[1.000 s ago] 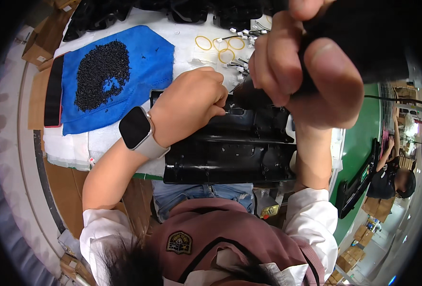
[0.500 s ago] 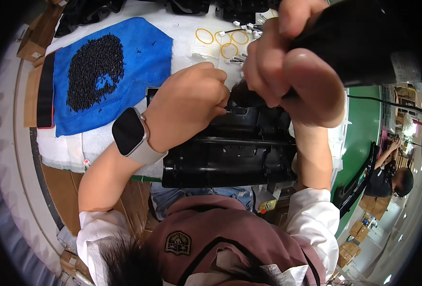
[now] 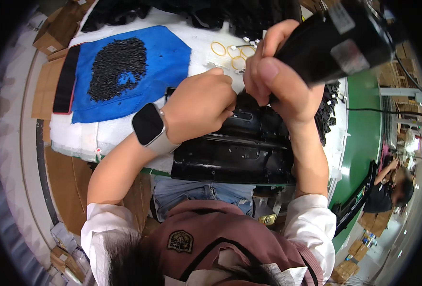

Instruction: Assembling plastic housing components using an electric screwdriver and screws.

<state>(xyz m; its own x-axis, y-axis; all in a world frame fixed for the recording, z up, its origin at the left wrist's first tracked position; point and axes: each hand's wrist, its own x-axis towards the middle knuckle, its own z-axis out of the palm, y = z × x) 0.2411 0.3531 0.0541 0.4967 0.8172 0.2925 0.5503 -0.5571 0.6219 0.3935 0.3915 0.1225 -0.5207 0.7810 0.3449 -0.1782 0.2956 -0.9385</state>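
The left hand (image 3: 199,112) is curled loosely, knuckles up, fingertips pinched together at its right edge, the bare forearm running down-left to a rolled white sleeve (a dark square watch sits on the wrist). The right hand (image 3: 275,83), just beside it, makes a closed grip, thumb on top, forearm dropping straight down.

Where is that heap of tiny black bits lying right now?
In the head view the heap of small black pieces lies on the blue cloth, upper left on the table, beyond the left hand.
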